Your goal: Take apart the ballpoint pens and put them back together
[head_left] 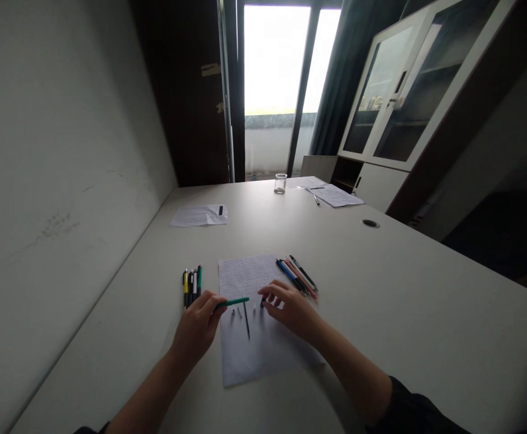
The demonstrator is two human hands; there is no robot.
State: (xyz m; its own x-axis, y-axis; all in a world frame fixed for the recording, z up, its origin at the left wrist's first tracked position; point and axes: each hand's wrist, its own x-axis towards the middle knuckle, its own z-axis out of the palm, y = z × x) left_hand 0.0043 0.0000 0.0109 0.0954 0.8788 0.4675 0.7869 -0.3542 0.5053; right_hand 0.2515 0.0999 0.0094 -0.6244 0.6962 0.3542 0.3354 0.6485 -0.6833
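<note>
Pointing toward the right, the green pen tube (pixel 236 301) sits above a sheet of paper (pixel 240 367), grasped near its left end by the left hand (pixel 200 319), with thumb and fingers closed round it. It looks like light, stiff plastic, probably smooth enough to roll or slip if pinched loosely; the middle of its length should give a steady hold. Whether anything is inside the tube cannot be seen.

The right hand (pixel 288 304) is curled just beside the tube's free end, thumb and fingertips around a small dark piece (pixel 262 302); I cannot tell whether they grip it or only touch it. Below the tube, a thin ink refill (pixel 246 322) lies on the paper; it would likely be very light and bendable, best lifted by its middle. Small loose parts (pixel 233 313) lie on either side of it, and would probably roll easily.

Left of the paper is a row of pens (pixel 195 283); at its upper right lies another group of pens (pixel 297 277). All rest on a white table (pixel 403 301).

Toward the far edge stands a clear glass cup (pixel 280 182), with something at its bottom too small to make out. Beyond, a cabinet (pixel 378 129) has shut glass doors; shelves show dimly, but any contents are lost in shadow and reflection.
</note>
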